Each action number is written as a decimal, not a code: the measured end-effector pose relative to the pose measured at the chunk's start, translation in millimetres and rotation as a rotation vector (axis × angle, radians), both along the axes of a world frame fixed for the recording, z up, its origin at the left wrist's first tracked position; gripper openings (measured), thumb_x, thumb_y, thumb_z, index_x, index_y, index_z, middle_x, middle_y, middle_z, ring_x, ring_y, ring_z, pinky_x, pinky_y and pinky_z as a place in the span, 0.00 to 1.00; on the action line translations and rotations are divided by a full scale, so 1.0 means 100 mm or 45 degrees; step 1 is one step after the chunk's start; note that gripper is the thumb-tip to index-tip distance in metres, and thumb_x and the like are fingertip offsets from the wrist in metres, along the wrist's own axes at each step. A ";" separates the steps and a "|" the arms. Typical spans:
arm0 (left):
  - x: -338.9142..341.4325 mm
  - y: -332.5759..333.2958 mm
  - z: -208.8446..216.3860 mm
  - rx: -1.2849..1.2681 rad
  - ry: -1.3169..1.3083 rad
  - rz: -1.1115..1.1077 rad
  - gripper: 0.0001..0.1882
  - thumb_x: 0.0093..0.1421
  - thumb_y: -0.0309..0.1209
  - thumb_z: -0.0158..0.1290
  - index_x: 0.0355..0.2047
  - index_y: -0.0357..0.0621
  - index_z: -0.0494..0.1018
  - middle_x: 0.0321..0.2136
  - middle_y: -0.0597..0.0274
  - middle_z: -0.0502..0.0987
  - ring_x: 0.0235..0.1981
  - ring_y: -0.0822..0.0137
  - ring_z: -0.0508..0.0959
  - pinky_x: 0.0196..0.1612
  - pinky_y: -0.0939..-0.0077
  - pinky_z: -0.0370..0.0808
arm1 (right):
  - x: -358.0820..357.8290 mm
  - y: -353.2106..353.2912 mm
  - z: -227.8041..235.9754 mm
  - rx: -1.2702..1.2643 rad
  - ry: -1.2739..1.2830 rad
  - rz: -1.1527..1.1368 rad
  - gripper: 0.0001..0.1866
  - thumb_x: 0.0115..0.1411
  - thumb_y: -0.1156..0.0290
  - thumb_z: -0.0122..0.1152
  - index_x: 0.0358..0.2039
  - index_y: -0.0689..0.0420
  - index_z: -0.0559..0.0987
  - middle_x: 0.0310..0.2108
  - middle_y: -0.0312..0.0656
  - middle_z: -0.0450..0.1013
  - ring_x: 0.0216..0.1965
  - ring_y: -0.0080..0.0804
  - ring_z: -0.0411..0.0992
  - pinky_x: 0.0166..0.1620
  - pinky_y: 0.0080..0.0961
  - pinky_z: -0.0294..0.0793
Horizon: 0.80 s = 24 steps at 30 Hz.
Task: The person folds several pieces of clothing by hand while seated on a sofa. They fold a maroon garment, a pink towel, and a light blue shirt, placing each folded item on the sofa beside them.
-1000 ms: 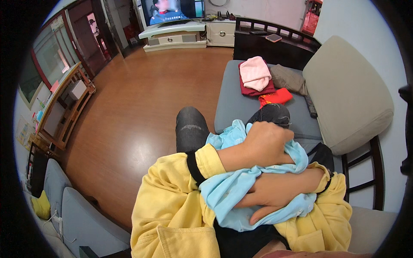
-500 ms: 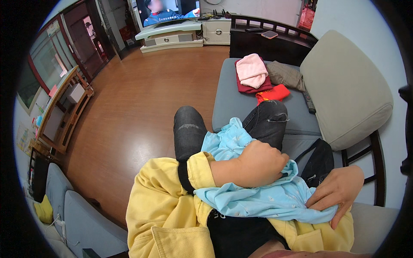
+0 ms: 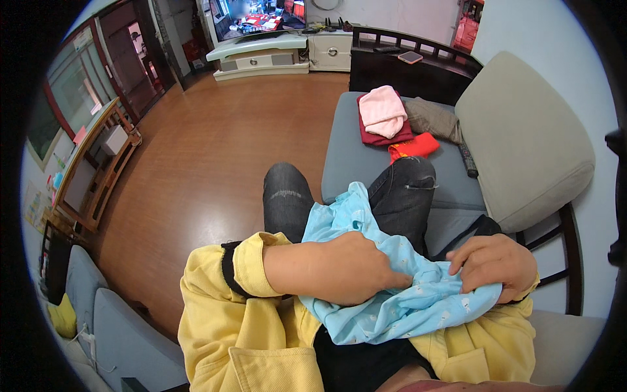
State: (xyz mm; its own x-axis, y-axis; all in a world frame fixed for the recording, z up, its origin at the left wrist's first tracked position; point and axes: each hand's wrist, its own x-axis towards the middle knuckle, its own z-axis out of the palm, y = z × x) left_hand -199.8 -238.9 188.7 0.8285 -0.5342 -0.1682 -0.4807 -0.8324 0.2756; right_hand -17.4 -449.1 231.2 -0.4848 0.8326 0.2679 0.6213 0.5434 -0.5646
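Observation:
A light blue garment (image 3: pixel 418 307) with a small white print lies crumpled over my lap, partly across my dark jeans (image 3: pixel 287 196). My left hand (image 3: pixel 353 266) is closed on the middle of it, knuckles up, with one finger pointing to the right; its other fingertips are hidden in the folds. On the right, my right hand (image 3: pixel 499 264) pinches the garment's upper edge with curled fingers, and cloth drapes over its wrist. The two hands are a short way apart, with bunched fabric between them. What shape the garment has cannot be made out.
Beyond my knees, on the grey sofa seat (image 3: pixel 339 144), are a folded pink cloth (image 3: pixel 383 112) on dark red fabric, a red cloth (image 3: pixel 415 147), a brown folded cloth (image 3: pixel 431 119) and a remote (image 3: pixel 467 161). A beige cushion (image 3: pixel 532 144) leans at the right.
My left hand has moved left and slightly down. My right hand has shifted up and left, from lying spread on the cloth to pinching its edge. The fabric between them is rearranged.

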 end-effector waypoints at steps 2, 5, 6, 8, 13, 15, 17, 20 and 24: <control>0.07 -0.01 0.00 -0.137 -0.007 0.009 0.24 0.55 0.34 0.52 0.54 0.50 0.70 0.29 0.53 0.76 0.24 0.52 0.78 0.24 0.62 0.73 | -0.03 0.03 0.06 -0.070 -0.026 -0.065 0.17 0.44 0.71 0.65 0.38 0.55 0.79 0.34 0.36 0.75 0.34 0.37 0.75 0.34 0.28 0.76; 0.18 -0.08 -0.11 -0.340 0.076 -0.018 0.27 0.54 0.36 0.54 0.55 0.46 0.69 0.34 0.48 0.75 0.32 0.48 0.78 0.33 0.58 0.73 | -0.04 0.11 0.15 -0.101 0.006 -0.131 0.16 0.44 0.72 0.65 0.37 0.55 0.80 0.32 0.38 0.75 0.31 0.38 0.75 0.33 0.27 0.75; 0.21 -0.09 -0.17 -0.440 0.090 -0.052 0.28 0.53 0.37 0.54 0.55 0.44 0.68 0.37 0.45 0.75 0.37 0.46 0.77 0.37 0.57 0.74 | -0.04 0.18 0.14 -0.051 0.091 -0.153 0.16 0.44 0.73 0.64 0.37 0.54 0.80 0.31 0.38 0.75 0.31 0.38 0.75 0.33 0.27 0.75; 0.26 -0.10 -0.31 -0.526 -0.085 -0.196 0.29 0.54 0.39 0.54 0.56 0.40 0.67 0.45 0.41 0.71 0.48 0.43 0.71 0.49 0.55 0.68 | -0.02 0.33 0.07 0.028 0.234 -0.315 0.14 0.44 0.75 0.62 0.35 0.55 0.79 0.29 0.39 0.75 0.29 0.35 0.75 0.33 0.25 0.73; 0.29 0.14 -0.71 -1.059 0.721 -0.249 0.32 0.62 0.40 0.51 0.63 0.38 0.58 0.65 0.45 0.54 0.66 0.52 0.54 0.67 0.64 0.49 | 0.23 1.06 -0.47 -0.291 0.190 -0.705 0.14 0.53 0.78 0.56 0.42 0.62 0.75 0.29 0.40 0.73 0.31 0.23 0.71 0.35 0.22 0.71; 0.16 0.29 -0.90 -1.160 0.769 -0.080 0.33 0.63 0.40 0.50 0.64 0.37 0.56 0.65 0.47 0.54 0.66 0.54 0.54 0.67 0.66 0.49 | 0.30 1.19 -0.64 -0.360 0.053 -0.823 0.18 0.54 0.75 0.59 0.46 0.60 0.74 0.34 0.39 0.74 0.36 0.24 0.71 0.40 0.21 0.71; 0.01 0.45 -1.07 -1.260 0.786 0.020 0.33 0.63 0.40 0.50 0.64 0.37 0.55 0.66 0.47 0.53 0.67 0.55 0.54 0.67 0.67 0.49 | 0.35 1.13 -0.65 -0.263 0.350 -0.767 0.21 0.57 0.69 0.58 0.51 0.61 0.73 0.41 0.42 0.73 0.42 0.25 0.72 0.45 0.22 0.71; -0.15 0.58 -1.28 -1.347 0.826 0.095 0.34 0.64 0.40 0.50 0.65 0.37 0.54 0.66 0.48 0.53 0.67 0.56 0.53 0.68 0.68 0.48 | 0.32 0.81 -0.49 -0.179 0.424 -0.695 0.29 0.61 0.55 0.56 0.56 0.62 0.70 0.52 0.48 0.70 0.54 0.34 0.68 0.56 0.29 0.65; -0.16 0.58 -1.39 -1.359 0.861 0.110 0.34 0.64 0.40 0.49 0.65 0.36 0.52 0.67 0.49 0.51 0.68 0.58 0.52 0.68 0.69 0.47 | 0.09 0.50 -0.40 -0.072 0.197 -0.229 0.44 0.59 0.36 0.48 0.60 0.63 0.66 0.63 0.55 0.58 0.66 0.47 0.55 0.65 0.39 0.53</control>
